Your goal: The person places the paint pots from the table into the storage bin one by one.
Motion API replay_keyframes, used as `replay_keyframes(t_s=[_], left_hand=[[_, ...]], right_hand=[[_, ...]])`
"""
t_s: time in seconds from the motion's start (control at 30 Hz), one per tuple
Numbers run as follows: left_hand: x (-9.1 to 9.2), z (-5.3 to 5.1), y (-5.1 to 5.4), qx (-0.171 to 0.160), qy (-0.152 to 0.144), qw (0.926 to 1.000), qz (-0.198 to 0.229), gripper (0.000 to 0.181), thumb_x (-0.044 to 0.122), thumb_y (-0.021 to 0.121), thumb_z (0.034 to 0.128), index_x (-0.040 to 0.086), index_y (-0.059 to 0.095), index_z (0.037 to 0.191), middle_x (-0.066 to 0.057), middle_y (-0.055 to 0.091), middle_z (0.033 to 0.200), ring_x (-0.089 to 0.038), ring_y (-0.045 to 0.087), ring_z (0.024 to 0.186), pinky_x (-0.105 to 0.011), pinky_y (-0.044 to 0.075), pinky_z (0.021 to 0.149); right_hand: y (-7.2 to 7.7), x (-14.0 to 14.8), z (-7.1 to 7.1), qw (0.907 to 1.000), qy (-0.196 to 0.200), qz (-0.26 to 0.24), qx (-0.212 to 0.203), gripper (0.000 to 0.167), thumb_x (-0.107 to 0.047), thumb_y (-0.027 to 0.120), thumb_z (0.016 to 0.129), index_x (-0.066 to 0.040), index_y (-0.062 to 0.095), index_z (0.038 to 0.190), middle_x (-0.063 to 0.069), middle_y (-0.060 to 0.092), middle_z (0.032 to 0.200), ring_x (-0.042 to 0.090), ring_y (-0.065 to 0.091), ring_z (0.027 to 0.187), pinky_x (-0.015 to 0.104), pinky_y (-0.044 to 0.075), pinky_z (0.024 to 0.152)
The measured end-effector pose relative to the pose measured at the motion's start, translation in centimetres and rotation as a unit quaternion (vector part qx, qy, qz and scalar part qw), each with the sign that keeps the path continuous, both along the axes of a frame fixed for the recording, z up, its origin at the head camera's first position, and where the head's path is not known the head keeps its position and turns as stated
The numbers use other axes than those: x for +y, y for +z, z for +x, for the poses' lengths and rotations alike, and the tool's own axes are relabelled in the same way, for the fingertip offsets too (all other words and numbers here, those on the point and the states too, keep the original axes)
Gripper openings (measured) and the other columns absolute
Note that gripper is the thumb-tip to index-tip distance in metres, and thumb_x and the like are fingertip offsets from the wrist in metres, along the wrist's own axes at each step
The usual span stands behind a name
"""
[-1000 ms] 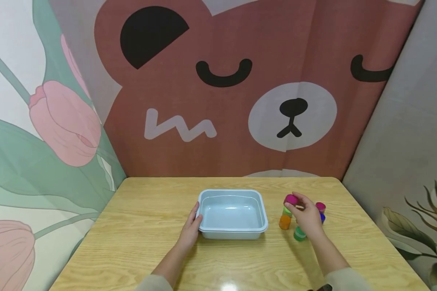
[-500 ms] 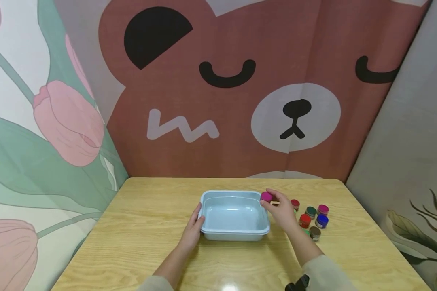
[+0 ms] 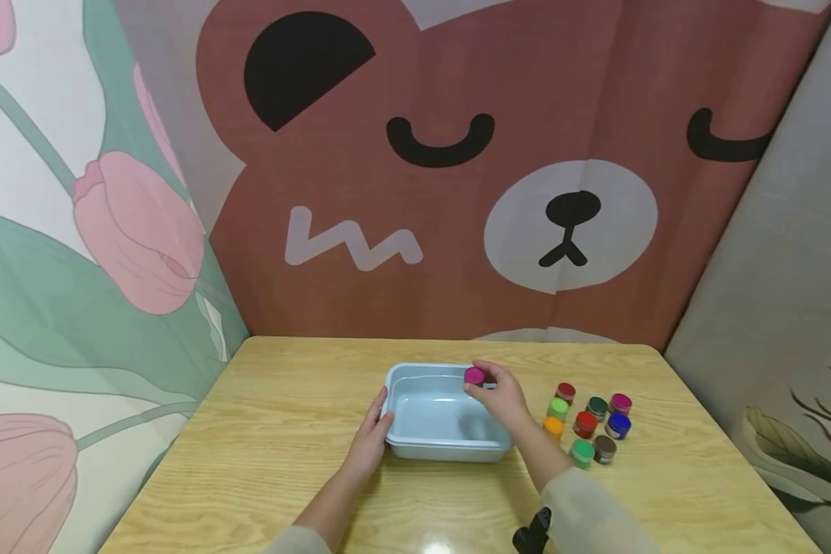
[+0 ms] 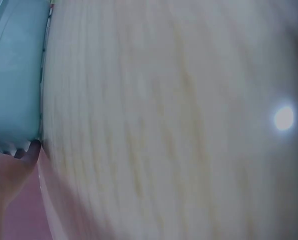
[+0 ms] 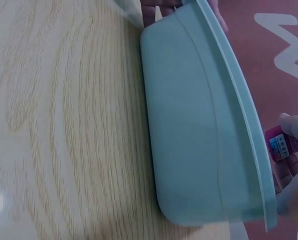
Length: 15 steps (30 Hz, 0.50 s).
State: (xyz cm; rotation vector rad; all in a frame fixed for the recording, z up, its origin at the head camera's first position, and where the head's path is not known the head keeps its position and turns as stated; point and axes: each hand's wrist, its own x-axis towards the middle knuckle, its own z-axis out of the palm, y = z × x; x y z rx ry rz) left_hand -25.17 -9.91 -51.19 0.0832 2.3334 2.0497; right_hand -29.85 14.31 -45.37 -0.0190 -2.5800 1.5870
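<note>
A light-blue plastic basin (image 3: 450, 452) stands on the table. My left hand (image 3: 368, 443) holds its left side, thumb at the rim and fingers against the outer wall; in the left wrist view part of this hand shows beside the basin's end. My right hand (image 3: 505, 398) pinches a small paint jar with a magenta lid (image 3: 474, 376) above the basin, near its back right corner. The right wrist view shows the printed label of this paint jar (image 5: 279, 146) between thumb and fingers, just past the rim. No other jar is visible inside the basin.
Right of the basin, several paint jars stand grouped on the wooden table (image 3: 284, 454): among them a red jar (image 3: 585, 424), a blue jar (image 3: 619, 425), a brown jar (image 3: 604, 448) and an orange jar (image 3: 553, 428). A bear-print cloth (image 3: 450, 231) hangs behind the table.
My right hand has carried the magenta-lidded paint jar leftward from the jar group to over the basin. My left hand stays on the basin's left side. The view has shifted slightly.
</note>
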Motion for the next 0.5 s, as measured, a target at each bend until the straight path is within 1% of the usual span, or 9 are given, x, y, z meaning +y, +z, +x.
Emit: replay_keyframes(t_s=[0.1,0.23,0.33,0.5], left_hand=[[0.1,0.0,0.1,0.001,0.001,1.0,0.001,0.055,0.026,0.04,0.1056,0.017,0.023,0.157,-0.017,0.017,0.163,-0.042,0.012,0.15,-0.061,0.014,0.12],[0.1,0.1,0.1,-0.002,0.0,1.0,0.002,0.055,0.026,0.039,0.1057,0.017,0.022,0.157,-0.017,0.016,0.164,-0.042,0.012,0.15,-0.06,0.015,0.12],[0.2,0.1,0.2,-0.005,-0.001,1.0,0.005,0.055,0.027,0.039,0.1058,0.018,0.022,0.157,-0.017,0.016,0.164,-0.042,0.012,0.15,-0.06,0.015,0.12],[0.3,0.3,0.2,-0.005,-0.001,0.9999,0.011,0.055,0.027,0.04,0.1055,0.018,0.023,0.157,-0.018,0.017,0.163,-0.042,0.014,0.15,-0.06,0.017,0.12]], right_hand=[[-0.3,-0.9,-0.4,0.9998,0.011,0.0,0.016,0.048,-0.01,0.076,0.084,0.0,0.061,0.128,0.02,0.064,0.117,0.033,0.059,0.108,0.041,0.056,0.091],[-0.8,-2.1,-0.8,0.9992,0.023,0.008,0.032,0.044,-0.01,0.078,0.081,0.0,0.065,0.122,0.018,0.067,0.11,0.032,0.062,0.105,0.035,0.055,0.085],[-1.0,-2.9,-1.0,0.9991,0.032,0.009,0.028,0.045,-0.01,0.078,0.08,-0.002,0.066,0.122,0.017,0.068,0.109,0.031,0.063,0.104,0.032,0.054,0.082],[-1.2,-4.2,-1.3,0.9988,0.047,0.008,0.015,0.046,-0.008,0.079,0.079,-0.001,0.065,0.122,0.017,0.069,0.111,0.031,0.063,0.104,0.033,0.054,0.082]])
